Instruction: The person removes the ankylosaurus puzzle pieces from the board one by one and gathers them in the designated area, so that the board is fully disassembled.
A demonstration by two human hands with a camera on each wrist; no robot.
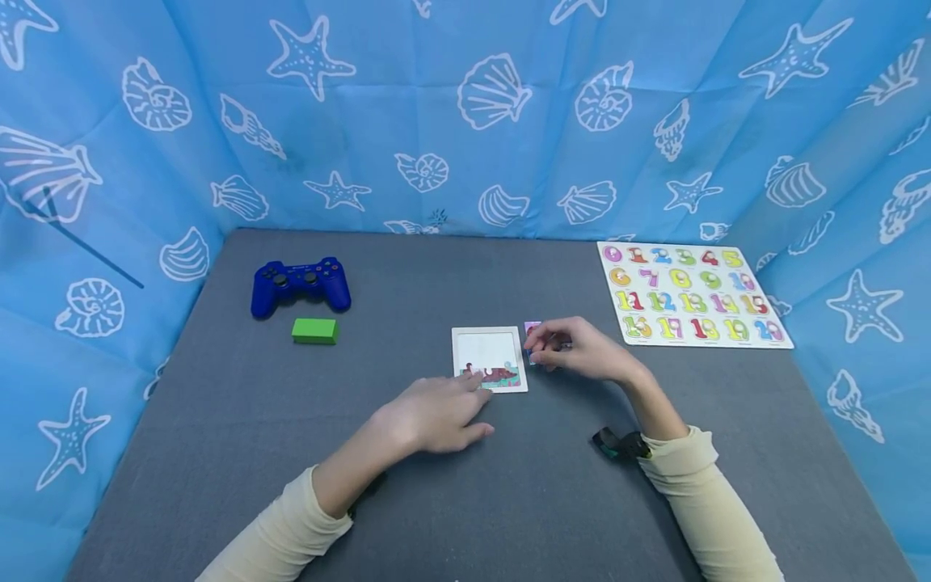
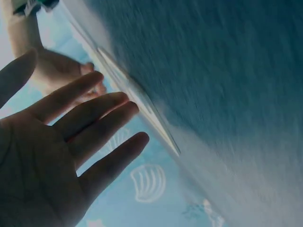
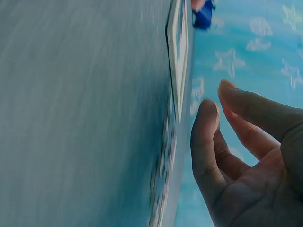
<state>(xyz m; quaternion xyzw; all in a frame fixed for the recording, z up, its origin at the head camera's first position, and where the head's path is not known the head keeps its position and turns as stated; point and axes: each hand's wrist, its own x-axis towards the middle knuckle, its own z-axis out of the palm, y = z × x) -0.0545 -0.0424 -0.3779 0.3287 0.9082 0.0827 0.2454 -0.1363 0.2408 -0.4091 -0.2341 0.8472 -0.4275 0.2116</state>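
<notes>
A blue curtain printed with white shells and starfish is hanging behind and around the grey table I am watching from afar. Near the middle of the tabletop, a white square puzzle frame is lying flat; along its lower part I am seeing a strip of fitted picture pieces, while its upper part is showing bare white. Just beside its right edge, loose puzzle pieces are lying, partly hidden under the right hand. In the right wrist view they are blurring, so I am not managing to count them.

That right hand is hovering at the loose pieces with its fingers bending; its thumb and forefinger are nearing each other, but I am seeing a gap with nothing between their tips. The left hand is stretching its fingers, slightly apart, over the frame's lower left corner; I am not able to tell how firmly they are pressing. Pale yellow sleeves are covering both forearms.

Farther back on the left, a blue game controller is lying behind a green block. At the far right, a white number board is lying face up, showing rows of colourful numerals.
</notes>
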